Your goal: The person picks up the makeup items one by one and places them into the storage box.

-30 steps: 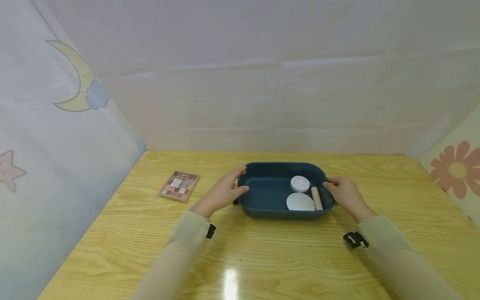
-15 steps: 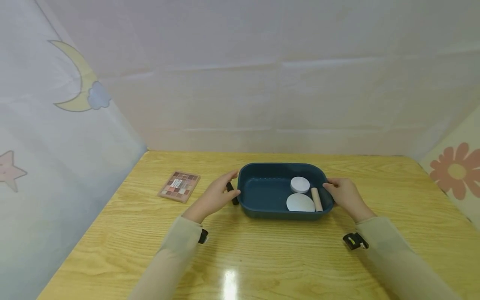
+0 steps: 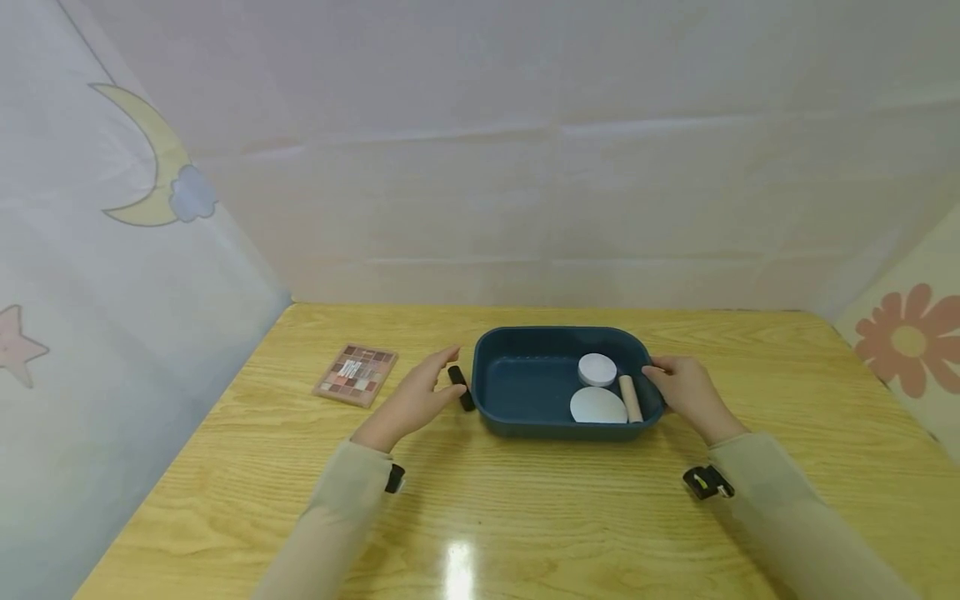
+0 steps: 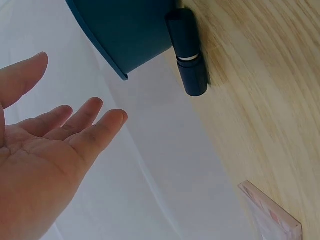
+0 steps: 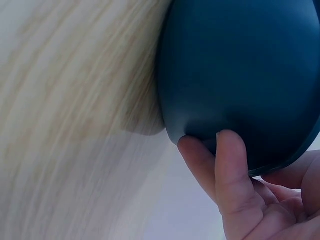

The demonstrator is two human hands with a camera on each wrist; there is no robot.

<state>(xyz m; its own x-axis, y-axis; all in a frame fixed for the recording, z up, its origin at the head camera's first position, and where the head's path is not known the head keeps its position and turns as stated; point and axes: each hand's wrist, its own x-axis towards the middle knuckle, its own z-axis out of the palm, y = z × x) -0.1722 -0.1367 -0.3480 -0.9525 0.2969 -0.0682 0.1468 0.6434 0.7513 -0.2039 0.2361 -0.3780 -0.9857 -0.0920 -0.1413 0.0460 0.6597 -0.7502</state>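
Observation:
My right hand (image 3: pixel 693 396) grips the right end of a dark blue plastic bin (image 3: pixel 525 390), thumb over the rim and fingers against the outer wall (image 5: pixel 225 75). My left hand (image 3: pixel 408 407) hovers left of the bin, fingers spread and holding nothing. Between that hand and the bin's left end lies a black lipstick tube (image 3: pixel 463 393); the left wrist view shows a silver band round the tube (image 4: pixel 186 55). Inside the bin, toward the right, are a white round case (image 3: pixel 597 368), a pale round disc (image 3: pixel 597 406) and a beige tube (image 3: pixel 630 400).
An eyeshadow palette (image 3: pixel 357 375) lies flat on the wooden table (image 3: pixel 480 517), left of my left hand. A pale cloth backdrop (image 3: pixel 480 208) hangs behind the table's far edge and at both sides.
My left hand has drawn away from the bin's left end, leftward and slightly toward me, uncovering the black lipstick tube. The right hand keeps its grip on the bin.

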